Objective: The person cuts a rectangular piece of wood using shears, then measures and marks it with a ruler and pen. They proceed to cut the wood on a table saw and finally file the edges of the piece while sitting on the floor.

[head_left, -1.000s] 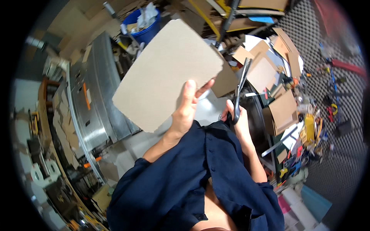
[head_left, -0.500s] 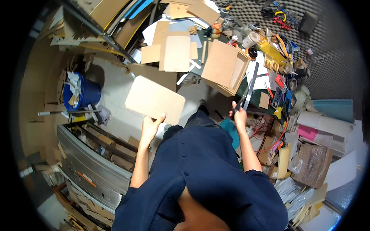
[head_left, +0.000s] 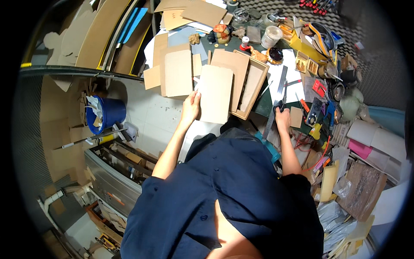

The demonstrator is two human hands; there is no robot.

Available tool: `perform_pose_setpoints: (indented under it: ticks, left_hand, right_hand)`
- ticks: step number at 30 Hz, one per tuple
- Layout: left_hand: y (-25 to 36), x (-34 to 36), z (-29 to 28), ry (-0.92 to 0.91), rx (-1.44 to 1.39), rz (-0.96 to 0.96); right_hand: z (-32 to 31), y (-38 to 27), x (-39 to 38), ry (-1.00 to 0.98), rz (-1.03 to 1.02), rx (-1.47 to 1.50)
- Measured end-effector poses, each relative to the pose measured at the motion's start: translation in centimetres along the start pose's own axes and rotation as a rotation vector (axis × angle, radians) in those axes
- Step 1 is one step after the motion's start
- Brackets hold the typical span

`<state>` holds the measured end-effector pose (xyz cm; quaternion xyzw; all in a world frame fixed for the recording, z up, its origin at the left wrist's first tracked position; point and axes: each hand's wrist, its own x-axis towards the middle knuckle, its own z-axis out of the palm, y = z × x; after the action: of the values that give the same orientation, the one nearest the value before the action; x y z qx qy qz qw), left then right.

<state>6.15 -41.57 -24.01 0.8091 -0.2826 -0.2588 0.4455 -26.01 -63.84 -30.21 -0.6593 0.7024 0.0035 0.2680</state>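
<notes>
a beige rectangular cardboard sheet (head_left: 215,93) is pinched at its left edge by the left hand (head_left: 189,108), probably so that its broad face is left uncovered. black-handled metal scissors (head_left: 280,105) are gripped by the curled right hand (head_left: 283,119), blades pointed away, seemingly for safety. whether the long grey metal ruler (head_left: 280,84) alongside is touched cannot be told. beyond the sheet, an open brown cardboard box (head_left: 255,88) is placed, likely for easy reach.

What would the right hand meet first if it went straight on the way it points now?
Probably the steel ruler, just ahead of the right hand and the black-handled scissors it holds. Its height above the ruler is unclear, so it might pass over.
</notes>
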Motion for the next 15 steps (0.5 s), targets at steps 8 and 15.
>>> perform_pose_setpoints:
  ticks: [8,15]
  left_hand:
    - [-1.0,5.4,3.9,0.189,0.153,0.08]
    - [-4.1,6.8,5.3,-0.016,-0.226,-0.097]
  right_hand:
    - [0.4,-0.3,2.3,0.023,-0.098,0.031]
    - [2.0,0.1,1.6,0.059,-0.191,0.026]
